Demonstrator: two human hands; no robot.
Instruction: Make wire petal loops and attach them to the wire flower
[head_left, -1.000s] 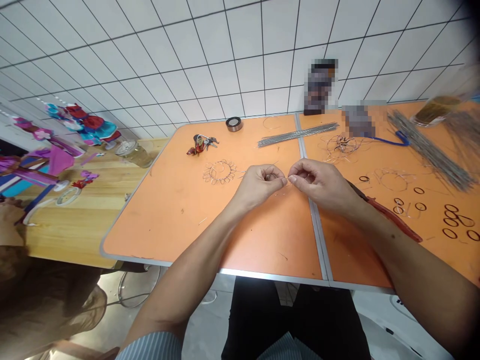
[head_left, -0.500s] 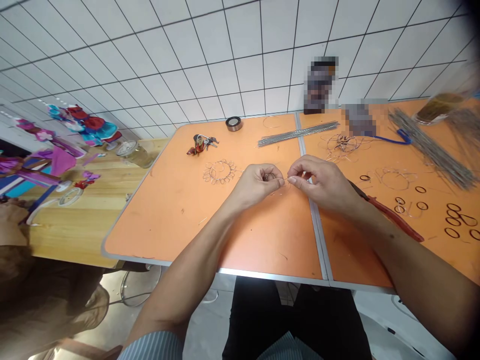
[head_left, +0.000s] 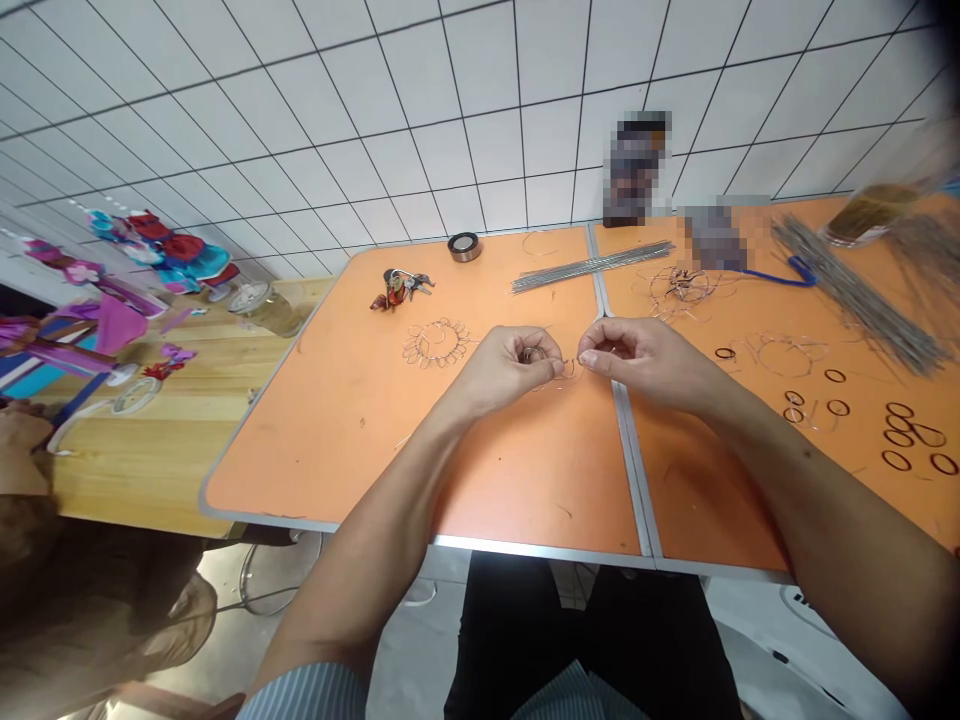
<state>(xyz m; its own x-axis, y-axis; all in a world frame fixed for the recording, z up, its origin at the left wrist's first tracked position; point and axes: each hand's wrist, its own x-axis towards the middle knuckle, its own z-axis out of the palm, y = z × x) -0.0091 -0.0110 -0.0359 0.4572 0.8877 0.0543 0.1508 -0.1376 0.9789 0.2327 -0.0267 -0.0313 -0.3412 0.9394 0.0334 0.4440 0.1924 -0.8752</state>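
Note:
Over the middle of the orange table (head_left: 360,470), my left hand (head_left: 510,372) is closed in a pinch on a thin wire (head_left: 570,368), whose small bent loops show at the fingertips. My right hand (head_left: 637,362) faces it a short gap away, thumb and forefinger pressed together at the wire's other side. The wire is so fine that its full shape is hard to make out. Left of my hands lies a wire ring with looped petals (head_left: 436,343).
Behind are a tape roll (head_left: 464,246), keys (head_left: 409,287) and a bundle of straight wires (head_left: 592,267). To the right lie tangled wire (head_left: 682,284), dark rings (head_left: 898,437) and a larger wire bundle (head_left: 862,295). A person's arm (head_left: 26,440) is at the far left.
My right hand has shifted slightly, and a bent piece of wire now shows between the fingertips. The red-handled pliers seen by my right forearm are now hidden. The view has moved slightly.

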